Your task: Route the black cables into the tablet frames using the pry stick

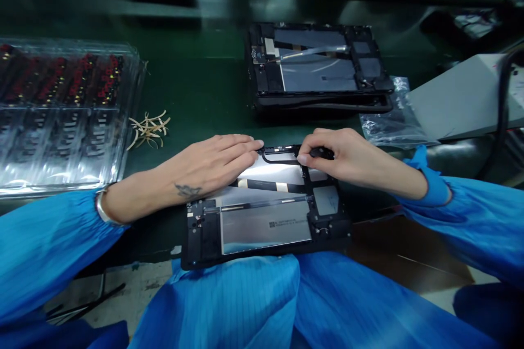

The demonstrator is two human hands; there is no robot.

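Observation:
An opened tablet [266,229] with a black frame and silvery inner plate lies at the table's front edge, close to my body. My left hand [216,161] rests flat across its upper left part, fingers stretched out and fingertips near the top edge. At the upper right, my right hand [335,152] is closed in a pinch. A thin black curved strip [280,161] runs from my left fingertips to this pinch; whether it is a cable or a tool tip I cannot tell. A dark piece also shows inside the right hand, partly hidden by the fingers.
More opened tablets [319,71] are stacked behind. To the left stands a clear plastic tray [90,147] with red and black parts, beside a pile of thin pale strips [149,130]. A clear bag [385,120] and a grey-white box [462,98] are at the right.

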